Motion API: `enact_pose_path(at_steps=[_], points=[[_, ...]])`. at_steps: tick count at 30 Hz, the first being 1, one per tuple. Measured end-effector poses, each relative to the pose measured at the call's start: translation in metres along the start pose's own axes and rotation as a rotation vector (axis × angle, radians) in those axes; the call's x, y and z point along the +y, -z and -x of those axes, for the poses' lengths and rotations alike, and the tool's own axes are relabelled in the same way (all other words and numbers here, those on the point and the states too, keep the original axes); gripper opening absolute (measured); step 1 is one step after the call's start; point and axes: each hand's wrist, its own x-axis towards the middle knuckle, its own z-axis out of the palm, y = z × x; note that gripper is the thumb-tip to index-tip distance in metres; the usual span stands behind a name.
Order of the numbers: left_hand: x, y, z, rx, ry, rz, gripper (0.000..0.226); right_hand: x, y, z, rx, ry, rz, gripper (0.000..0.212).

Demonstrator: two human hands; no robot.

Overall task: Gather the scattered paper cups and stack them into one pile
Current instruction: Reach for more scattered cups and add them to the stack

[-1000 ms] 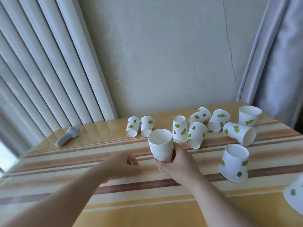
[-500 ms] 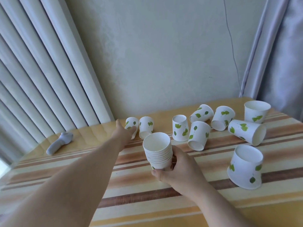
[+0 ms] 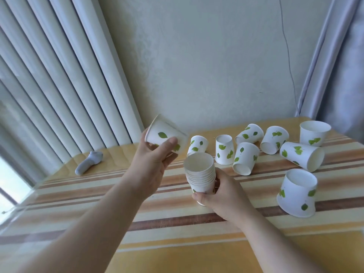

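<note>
Midway, the left hand grips a tilted cup just beside the stack clasped by the right hand; it should be righted before nesting.

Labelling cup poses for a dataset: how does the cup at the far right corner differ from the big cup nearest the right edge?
The far-corner cup stands upright, mouth up; the near cup is upside down, base up and slightly tilted. The far-corner cup looks smaller, being farther from the camera. Both are white paper with green leaf prints, both rest on the striped table, and neither is touched by a hand.
</note>
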Motion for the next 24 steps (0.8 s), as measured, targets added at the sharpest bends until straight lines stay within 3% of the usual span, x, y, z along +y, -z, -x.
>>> enact_pose_path(at_steps=[5, 12, 16, 19, 22, 24], points=[[-0.013, -0.017, 0.033, -0.107, -0.051, -0.316, 0.078, -0.001, 0.000, 0.000, 0.011, 0.009, 0.020, 0.054], [-0.034, -0.013, 0.033, -0.051, -0.024, -0.436, 0.089, -0.001, -0.001, 0.000, 0.004, 0.007, 0.016, 0.060], [-0.044, -0.003, 0.030, -0.085, -0.021, -0.461, 0.108, 0.001, 0.000, -0.001, 0.001, -0.005, 0.007, 0.061], [-0.056, 0.006, 0.023, 0.113, -0.068, -0.323, 0.074, 0.002, -0.001, -0.002, -0.010, -0.016, -0.008, 0.057], [-0.067, 0.016, 0.004, 0.275, -0.004, -0.155, 0.068, 0.005, -0.002, -0.003, -0.009, -0.020, -0.013, 0.054], [-0.070, 0.013, -0.009, 0.293, 0.011, -0.152, 0.057, 0.006, -0.002, -0.004, -0.009, -0.015, -0.015, 0.055]])
